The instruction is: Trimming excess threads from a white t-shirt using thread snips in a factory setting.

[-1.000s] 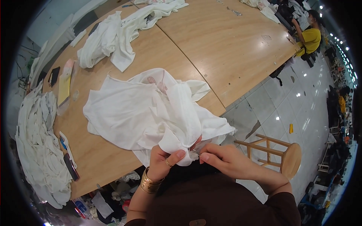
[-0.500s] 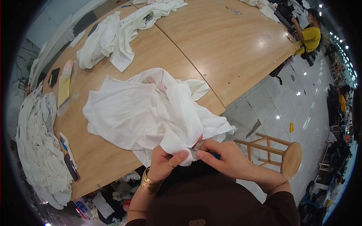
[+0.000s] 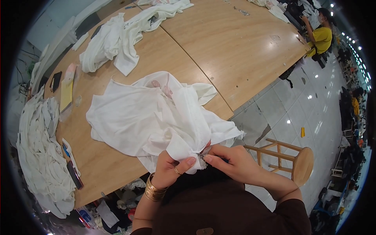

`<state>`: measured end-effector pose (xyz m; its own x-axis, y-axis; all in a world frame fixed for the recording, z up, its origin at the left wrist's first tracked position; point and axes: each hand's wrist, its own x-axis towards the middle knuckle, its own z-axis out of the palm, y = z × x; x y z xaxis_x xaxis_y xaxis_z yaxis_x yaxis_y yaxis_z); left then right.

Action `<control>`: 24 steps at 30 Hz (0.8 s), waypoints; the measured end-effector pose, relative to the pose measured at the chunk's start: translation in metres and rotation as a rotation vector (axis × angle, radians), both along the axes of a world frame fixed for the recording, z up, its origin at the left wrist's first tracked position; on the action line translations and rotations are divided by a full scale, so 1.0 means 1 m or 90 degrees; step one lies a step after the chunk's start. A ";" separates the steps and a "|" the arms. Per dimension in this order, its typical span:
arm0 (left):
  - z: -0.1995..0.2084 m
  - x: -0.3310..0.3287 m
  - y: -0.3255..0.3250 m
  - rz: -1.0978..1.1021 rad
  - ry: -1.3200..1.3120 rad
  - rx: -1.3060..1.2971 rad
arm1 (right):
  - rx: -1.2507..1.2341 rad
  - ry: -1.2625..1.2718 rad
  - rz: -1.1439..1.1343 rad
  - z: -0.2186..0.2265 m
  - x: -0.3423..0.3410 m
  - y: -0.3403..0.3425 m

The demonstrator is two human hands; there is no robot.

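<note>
A white garment [image 3: 137, 113] lies rumpled over the near edge of the table, with a reddish print showing on one fold. My left hand [image 3: 172, 168] is closed on its near edge, the thumb pressing a seam. Between the thumb and fingers of my right hand [image 3: 231, 160] is a small tool with a thin metal tip [image 3: 199, 155] and what looks like a dark blue handle, mostly hidden in the palm. Its tip touches the cloth right beside my left thumb. Whether it is a seam ripper or snips I cannot tell.
More white garments [image 3: 105, 47] lie farther back on the wooden table [image 3: 235, 51], and a tall pile [image 3: 43, 156] stands at left beside a phone [image 3: 74, 174]. A wooden stool [image 3: 303, 166] is on the tiled floor to the right. A person in yellow [image 3: 323, 39] sits far right.
The tool's tip has shifted slightly at the seam as my right fingers moved a little. My left hand and the garment look nearly the same.
</note>
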<state>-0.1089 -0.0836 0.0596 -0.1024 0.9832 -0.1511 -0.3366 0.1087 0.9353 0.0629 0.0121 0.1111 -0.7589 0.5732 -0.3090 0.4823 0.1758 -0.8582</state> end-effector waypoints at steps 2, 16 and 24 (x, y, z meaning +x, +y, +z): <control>-0.001 -0.002 -0.001 -0.022 0.010 0.001 | -0.033 0.000 0.001 0.001 -0.001 0.001; 0.008 -0.002 0.001 -0.036 0.005 -0.013 | -0.168 0.051 -0.011 -0.004 0.003 0.006; 0.005 0.000 0.001 -0.026 0.009 -0.016 | 0.000 -0.027 0.031 0.008 0.004 0.005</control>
